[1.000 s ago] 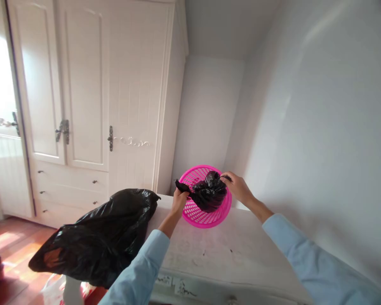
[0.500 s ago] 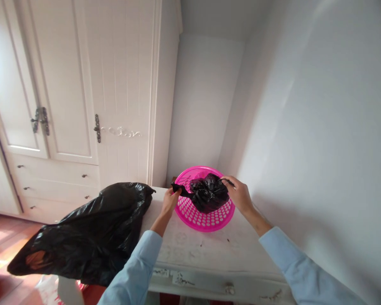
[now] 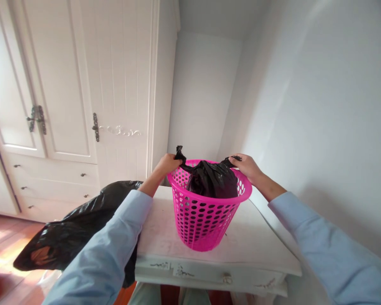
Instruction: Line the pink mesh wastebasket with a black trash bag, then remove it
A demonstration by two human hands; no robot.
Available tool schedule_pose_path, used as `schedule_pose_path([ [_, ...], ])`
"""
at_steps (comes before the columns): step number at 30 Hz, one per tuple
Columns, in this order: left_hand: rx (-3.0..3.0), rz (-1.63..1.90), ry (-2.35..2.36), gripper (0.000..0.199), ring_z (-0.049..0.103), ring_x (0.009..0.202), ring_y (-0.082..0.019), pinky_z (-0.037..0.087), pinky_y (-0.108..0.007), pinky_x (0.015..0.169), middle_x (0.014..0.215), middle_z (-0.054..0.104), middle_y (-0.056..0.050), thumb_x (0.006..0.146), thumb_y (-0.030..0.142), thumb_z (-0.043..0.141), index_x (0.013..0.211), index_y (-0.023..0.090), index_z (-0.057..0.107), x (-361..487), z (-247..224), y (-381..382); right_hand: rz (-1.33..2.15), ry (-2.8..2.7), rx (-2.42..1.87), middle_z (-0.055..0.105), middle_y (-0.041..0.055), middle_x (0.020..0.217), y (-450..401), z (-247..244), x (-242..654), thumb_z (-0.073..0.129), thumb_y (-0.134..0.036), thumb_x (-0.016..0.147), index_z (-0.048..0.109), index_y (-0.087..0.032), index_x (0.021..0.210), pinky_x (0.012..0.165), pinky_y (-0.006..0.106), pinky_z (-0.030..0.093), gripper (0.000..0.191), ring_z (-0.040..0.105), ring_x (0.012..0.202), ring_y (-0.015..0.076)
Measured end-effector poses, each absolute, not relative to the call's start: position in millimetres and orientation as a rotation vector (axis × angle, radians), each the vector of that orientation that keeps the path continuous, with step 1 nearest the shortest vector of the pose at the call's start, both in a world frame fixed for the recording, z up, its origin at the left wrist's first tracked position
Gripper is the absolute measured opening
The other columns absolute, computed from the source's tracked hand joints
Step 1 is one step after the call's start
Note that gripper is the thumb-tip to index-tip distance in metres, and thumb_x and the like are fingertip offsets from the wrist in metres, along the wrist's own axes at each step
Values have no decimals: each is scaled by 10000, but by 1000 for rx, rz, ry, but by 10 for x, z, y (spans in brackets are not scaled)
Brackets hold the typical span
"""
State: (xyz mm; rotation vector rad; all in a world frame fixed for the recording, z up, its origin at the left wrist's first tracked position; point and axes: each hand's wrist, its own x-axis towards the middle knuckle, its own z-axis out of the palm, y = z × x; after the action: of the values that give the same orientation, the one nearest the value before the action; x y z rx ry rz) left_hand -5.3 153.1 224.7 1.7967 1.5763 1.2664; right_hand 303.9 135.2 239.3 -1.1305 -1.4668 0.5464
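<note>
A knotted black plastic bag sits in the mouth of a pink perforated basket, its bulk partly below the rim. My left hand pinches one twisted end of the bag at the basket's left rim. At the right rim, the other end is gripped between the fingers of my right hand. The basket stands on a white table. What lies deeper in the basket is hidden by the bag.
A large black plastic bag drapes over the table's left side, partly behind my left sleeve. A white wardrobe stands behind at left. A pale wall runs along the right. The table has a drawer knob in front.
The basket has tipped towards me, so its side now shows, and its rim is nearer. Both hands have moved up and apart, stretching the bag's ends outward.
</note>
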Motion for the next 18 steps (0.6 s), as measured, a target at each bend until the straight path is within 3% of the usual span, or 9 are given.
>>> schedule_pose_path([
  [5,1849,1143,1626,186,498,504,-147,324,-271,515,506,526,-21,702,205,648,536,169,573,-39,2226,1524,563,-1495,-1137,732,70,803,1296,2276,2978,705,-366,713,706,-153,812,740,349,536,235,657,746,194],
  [11,1921,1154,1678,203,483,486,-143,306,-264,501,469,485,-6,734,264,643,555,184,592,-1,2117,1622,448,-1566,-1175,735,57,809,1361,2221,2956,676,-355,745,726,-165,813,776,344,515,208,651,765,197],
  [18,2032,1055,1760,203,611,616,-199,354,-264,548,553,583,-45,760,330,647,625,181,677,121,2035,1726,343,-1615,-1281,720,44,742,1555,2090,3018,645,-298,751,709,-173,736,739,324,483,141,633,726,195],
])
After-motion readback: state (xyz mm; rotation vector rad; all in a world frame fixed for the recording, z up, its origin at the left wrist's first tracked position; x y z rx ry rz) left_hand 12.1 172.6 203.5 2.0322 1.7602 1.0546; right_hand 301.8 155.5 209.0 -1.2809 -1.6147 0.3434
